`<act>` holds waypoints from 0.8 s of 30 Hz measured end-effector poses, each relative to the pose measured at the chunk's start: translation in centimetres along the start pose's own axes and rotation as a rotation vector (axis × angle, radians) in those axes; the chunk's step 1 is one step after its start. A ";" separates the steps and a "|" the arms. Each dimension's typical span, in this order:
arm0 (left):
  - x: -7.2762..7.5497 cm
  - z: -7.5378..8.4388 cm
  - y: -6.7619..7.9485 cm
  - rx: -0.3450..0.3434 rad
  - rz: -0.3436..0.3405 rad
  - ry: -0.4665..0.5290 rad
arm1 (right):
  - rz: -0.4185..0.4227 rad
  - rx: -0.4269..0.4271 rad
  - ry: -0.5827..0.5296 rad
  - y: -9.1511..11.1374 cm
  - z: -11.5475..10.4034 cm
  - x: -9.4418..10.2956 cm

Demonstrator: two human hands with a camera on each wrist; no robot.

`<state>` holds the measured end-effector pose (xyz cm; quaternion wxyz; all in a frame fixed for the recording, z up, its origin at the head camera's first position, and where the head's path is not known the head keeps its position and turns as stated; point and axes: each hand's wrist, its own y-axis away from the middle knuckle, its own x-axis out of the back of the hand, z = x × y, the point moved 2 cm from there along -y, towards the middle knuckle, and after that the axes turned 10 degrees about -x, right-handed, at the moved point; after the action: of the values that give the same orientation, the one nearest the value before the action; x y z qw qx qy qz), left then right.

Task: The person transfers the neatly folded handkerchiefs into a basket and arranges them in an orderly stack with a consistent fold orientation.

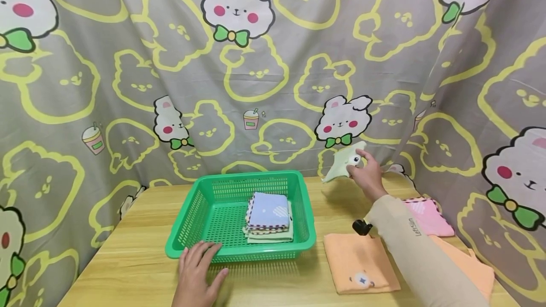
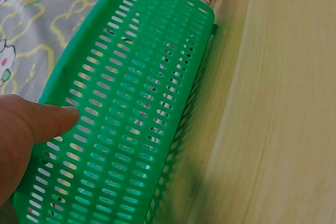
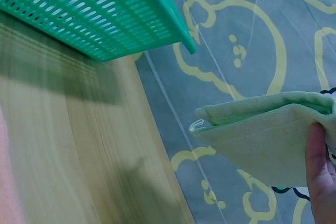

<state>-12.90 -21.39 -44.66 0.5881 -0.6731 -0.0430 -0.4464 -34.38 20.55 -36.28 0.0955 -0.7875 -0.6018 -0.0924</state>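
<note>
My right hand point(image 1: 368, 174) pinches a folded pale green towel point(image 1: 341, 162) above the table, to the right of the green plastic basket point(image 1: 304, 212). In the right wrist view, the thumb lies against the face of the towel point(image 3: 257, 140), whose folded layers part a little at the edge. My left hand point(image 1: 198, 274) rests its fingers on the basket's front left rim. Seen from the left wrist, its thumb point(image 2: 55, 121) extends beside the slotted wall. Inside the basket, on the right, sits a stack of folded towels point(image 1: 268, 212) with a blue one on top.
A folded orange towel point(image 1: 358, 264) lies right of the basket. Partly behind my right sleeve are a pink towel point(image 1: 431, 217) and another orange towel point(image 1: 473, 269). A patterned curtain point(image 1: 273, 75) hangs behind the wooden table point(image 1: 141, 231).
</note>
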 end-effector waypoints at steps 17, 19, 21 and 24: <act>0.1 0.0 -0.1 0.000 0.005 0.007 | -0.007 0.037 -0.001 0.3 -0.9 -0.3; 0.1 0.0 -0.1 -0.002 0.007 0.006 | -0.003 0.040 0.004 0.3 -1.0 -0.3; 0.1 0.0 -0.1 -0.005 0.010 0.006 | -0.002 0.043 0.003 0.4 -1.0 -0.3; 0.1 0.0 0.0 -0.009 0.012 0.005 | 0.000 0.044 -0.002 0.4 -1.1 -0.4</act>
<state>-12.87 -21.38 -44.60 0.5880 -0.6748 -0.0355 -0.4447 -34.10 19.74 -35.33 0.1120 -0.7854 -0.6037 -0.0784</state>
